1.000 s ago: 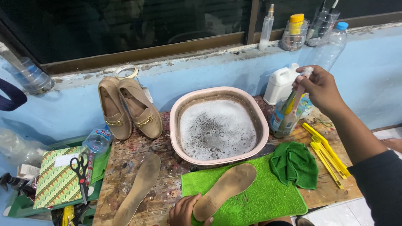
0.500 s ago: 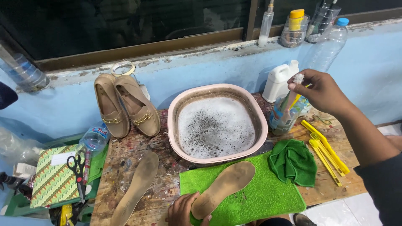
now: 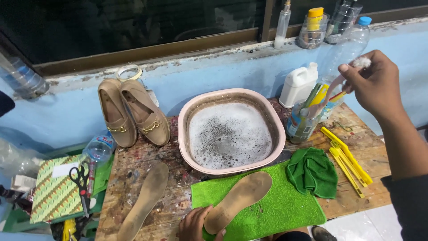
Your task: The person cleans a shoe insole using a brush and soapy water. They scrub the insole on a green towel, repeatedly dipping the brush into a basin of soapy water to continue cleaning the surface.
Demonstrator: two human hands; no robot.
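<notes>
Moved: my right hand (image 3: 374,80) has lifted the pink-handled, white-bristled brush (image 3: 339,85) up out of the clear plastic jar of tools (image 3: 307,120).
Right grip: fingers pinched on the bristle end, handle hanging down.
Left hand (image 3: 196,223): pressing the heel of the tan shoe insole (image 3: 238,198), pinning it flat on the green fuzzy mat (image 3: 276,209).
Basin: pink oval tub of soapy water (image 3: 229,131), just behind the mat, within reach.

Worn wooden table (image 3: 133,174), pink soapy basin (image 3: 191,151) at centre, green mat (image 3: 285,214) at 6 o'clock, tan loafers (image 3: 133,114) at 10 o'clock, loose insole (image 3: 145,201) at 8 o'clock, yellow brushes (image 3: 347,160) at 4 o'clock.

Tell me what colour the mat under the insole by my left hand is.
Bright green. The mat lies under the tan insole that the left hand holds, seen in the head view.
</notes>
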